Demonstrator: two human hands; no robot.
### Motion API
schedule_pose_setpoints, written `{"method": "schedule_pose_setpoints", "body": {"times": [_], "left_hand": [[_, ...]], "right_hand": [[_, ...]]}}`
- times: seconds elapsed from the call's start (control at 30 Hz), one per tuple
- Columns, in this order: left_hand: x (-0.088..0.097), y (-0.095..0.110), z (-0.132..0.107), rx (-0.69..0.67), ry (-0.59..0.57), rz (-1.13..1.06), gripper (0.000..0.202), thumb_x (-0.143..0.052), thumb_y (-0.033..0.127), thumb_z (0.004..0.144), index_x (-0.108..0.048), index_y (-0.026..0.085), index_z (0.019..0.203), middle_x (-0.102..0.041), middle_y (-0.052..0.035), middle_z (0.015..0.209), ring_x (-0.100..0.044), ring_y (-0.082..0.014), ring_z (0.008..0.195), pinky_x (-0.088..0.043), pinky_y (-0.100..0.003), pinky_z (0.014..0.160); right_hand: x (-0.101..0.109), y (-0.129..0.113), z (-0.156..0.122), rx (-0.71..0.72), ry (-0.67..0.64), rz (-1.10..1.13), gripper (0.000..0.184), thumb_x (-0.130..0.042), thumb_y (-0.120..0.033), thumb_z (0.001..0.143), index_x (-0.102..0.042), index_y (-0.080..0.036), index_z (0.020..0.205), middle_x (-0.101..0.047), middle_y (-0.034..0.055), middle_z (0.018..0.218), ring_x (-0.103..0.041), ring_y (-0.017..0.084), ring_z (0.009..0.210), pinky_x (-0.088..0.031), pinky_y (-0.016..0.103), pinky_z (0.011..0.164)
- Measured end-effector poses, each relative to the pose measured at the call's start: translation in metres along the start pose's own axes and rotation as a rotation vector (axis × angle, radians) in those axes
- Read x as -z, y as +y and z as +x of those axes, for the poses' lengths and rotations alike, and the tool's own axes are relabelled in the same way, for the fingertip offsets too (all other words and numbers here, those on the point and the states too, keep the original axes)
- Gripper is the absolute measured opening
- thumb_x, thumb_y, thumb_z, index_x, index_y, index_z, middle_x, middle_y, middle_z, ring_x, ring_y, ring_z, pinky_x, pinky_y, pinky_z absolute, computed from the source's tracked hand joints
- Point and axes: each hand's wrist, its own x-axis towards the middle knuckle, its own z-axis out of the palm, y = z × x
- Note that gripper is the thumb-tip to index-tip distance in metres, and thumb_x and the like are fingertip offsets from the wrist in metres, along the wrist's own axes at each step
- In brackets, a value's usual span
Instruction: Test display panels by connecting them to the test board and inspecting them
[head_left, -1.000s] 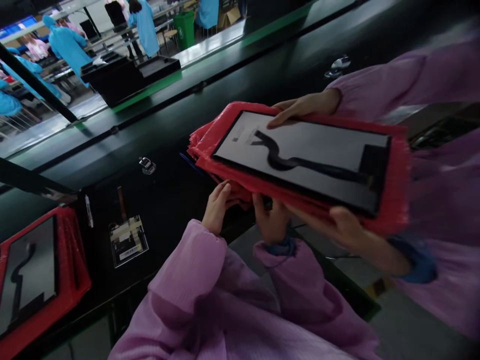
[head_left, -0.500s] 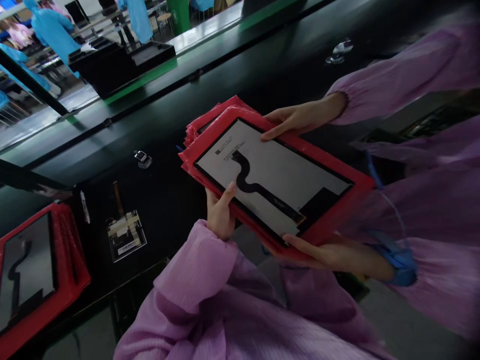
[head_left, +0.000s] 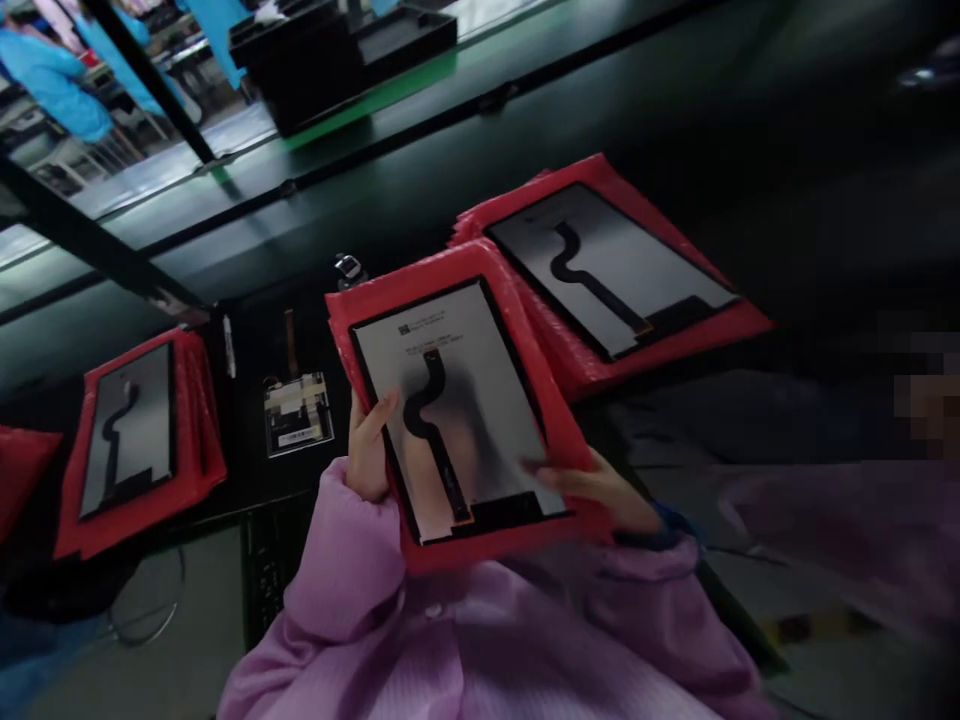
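Panel [head_left: 466, 408] between left hand [head_left: 369, 450] and right hand [head_left: 604, 488], both part-curled, gripping opposite edges. Long axis far-left to near-right; right hand closer to near end.

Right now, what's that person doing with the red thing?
A person in a pink coat is holding what looks like a flat screen on red wrapping, with the left hand on one side and the right hand on the other. On the table, one pile of similar screens lies beyond it to the right, and another pile sits to the left.
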Motion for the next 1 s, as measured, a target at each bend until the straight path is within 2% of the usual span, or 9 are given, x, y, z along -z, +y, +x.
{"method": "schedule_pose_setpoints", "body": {"times": [0.1,0.23,0.37,0.47,0.53,0.63,0.77,0.87,1.0], "left_hand": [[0.024,0.008,-0.019,0.098,-0.016,-0.017,0.052,-0.088,0.047,0.072,-0.069,0.021,0.113,-0.078,-0.0087,0.111,-0.072,-0.0346,0.118,-0.062,-0.045,0.097],[0.066,0.011,-0.054,0.212,-0.004,-0.035,0.056,-0.091,0.049,0.066,-0.069,0.02,0.109,-0.079,-0.0103,0.106,-0.075,-0.0367,0.11,-0.064,-0.048,0.093],[0.115,0.029,-0.078,0.116,0.155,0.019,0.062,-0.096,0.04,0.061,-0.069,0.023,0.114,-0.081,-0.0073,0.102,-0.078,-0.0326,0.096,-0.065,-0.044,0.083],[0.157,0.071,-0.083,-0.024,0.273,0.147,0.064,-0.097,0.039,0.058,-0.071,0.023,0.114,-0.081,-0.0071,0.098,-0.078,-0.0341,0.095,-0.064,-0.042,0.079],[0.186,0.111,-0.083,-0.099,0.366,0.251,0.067,-0.097,0.043,0.057,-0.072,0.021,0.114,-0.081,-0.0061,0.094,-0.076,-0.0358,0.097,-0.063,-0.043,0.079],[0.226,0.177,-0.078,-0.2,0.401,0.422,0.061,-0.092,0.044,0.069,-0.071,0.021,0.122,-0.08,0.0004,0.091,-0.073,-0.0338,0.102,-0.061,-0.042,0.085],[0.267,0.24,-0.062,-0.283,0.408,0.502,0.028,-0.064,0.028,0.1,-0.068,0.019,0.126,-0.078,0.0075,0.091,-0.07,-0.0192,0.101,-0.055,-0.035,0.096],[0.293,0.255,-0.044,-0.331,0.439,0.485,0.026,-0.047,0.023,0.109,-0.066,0.018,0.126,-0.077,0.0111,0.091,-0.068,-0.0102,0.094,-0.052,-0.028,0.098],[0.318,0.243,-0.022,-0.308,0.516,0.434,0.02,-0.052,0.021,0.105,-0.067,0.015,0.117,-0.077,0.0083,0.083,-0.069,-0.0126,0.088,-0.057,-0.027,0.091]], "right_hand": [[-0.018,0.004,0.002,-0.134,-0.151,0.078,0.057,-0.097,-0.056,0.046,-0.068,-0.021,0.079,-0.063,0.001,0.069,-0.058,0.016,0.06,-0.051,0.028,0.053],[-0.041,0.012,-0.015,-0.182,-0.254,0.102,0.051,-0.093,-0.056,0.054,-0.067,-0.021,0.082,-0.066,0.0015,0.074,-0.06,0.016,0.063,-0.053,0.027,0.056],[-0.08,-0.002,-0.03,-0.126,-0.481,0.078,0.05,-0.089,-0.058,0.063,-0.067,-0.023,0.093,-0.069,0.0022,0.081,-0.061,0.015,0.067,-0.055,0.025,0.06],[-0.129,-0.031,-0.035,0.017,-0.79,0.057,0.039,-0.079,-0.054,0.078,-0.066,-0.023,0.098,-0.065,0.0005,0.077,-0.059,0.013,0.066,-0.056,0.024,0.063],[-0.172,-0.051,-0.037,0.186,-0.932,0.064,0.035,-0.07,-0.044,0.086,-0.064,-0.023,0.114,-0.07,0.0044,0.098,-0.066,0.016,0.085,-0.061,0.029,0.084],[-0.245,-0.071,-0.039,0.423,-1.046,0.127,0.054,-0.066,-0.029,0.085,-0.054,-0.017,0.136,-0.057,0.0114,0.145,-0.058,0.023,0.132,-0.045,0.037,0.122],[-0.335,-0.082,-0.038,0.439,-1.039,0.086,0.077,-0.061,-0.014,0.083,-0.034,-0.007,0.155,-0.059,0.0165,0.142,-0.05,0.025,0.144,-0.038,0.041,0.128],[-0.377,-0.084,-0.032,0.586,-1.002,0.085,0.087,-0.06,-0.008,0.08,-0.028,-0.012,0.161,-0.054,0.0136,0.15,-0.046,0.025,0.149,-0.03,0.043,0.132],[-0.4,-0.076,-0.016,0.624,-1.018,0.085,0.093,-0.061,-0.001,0.075,-0.027,-0.009,0.161,-0.048,0.0154,0.156,-0.038,0.023,0.155,-0.022,0.037,0.134]]}}
